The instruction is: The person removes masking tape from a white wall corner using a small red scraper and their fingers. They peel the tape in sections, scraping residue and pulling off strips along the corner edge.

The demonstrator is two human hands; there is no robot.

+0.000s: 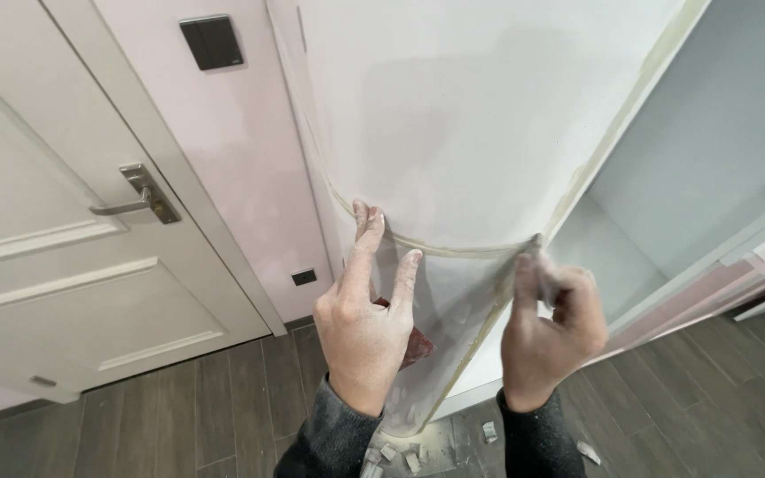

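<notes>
A white panel [489, 115] with a rounded bottom edge fills the view above both hands, propped against a pale pink wall [250, 150]. Its curved edge, a thin tan strip [453, 248], runs between the two hands and up the panel's right side. Left of the left hand stands a white door [55, 257] with a metal lever handle [139, 199]. Below both wrists lies a grey wood-plank floor [179, 407] littered with small pale scraps [489, 432].

The left hand [363, 327], dusted white, lies flat against the panel with the fingers spread and the fingertips [367, 215] touching the curved strip. A reddish-brown sheet [416, 347], possibly sandpaper, shows under the palm, seemingly pressed to the surface; how it is held is hidden.

The right hand [549, 329] is closed into a loose fist at the panel's lower right corner, thumb and fingers pinched together on the strip where the curve meets the straight edge.

Judging from this, the main risk is the thin strip tearing or lifting unevenly if the pinch pulls too hard or at an angle. The leaning panel could also slide on the dusty floor if pushed sideways.
</notes>
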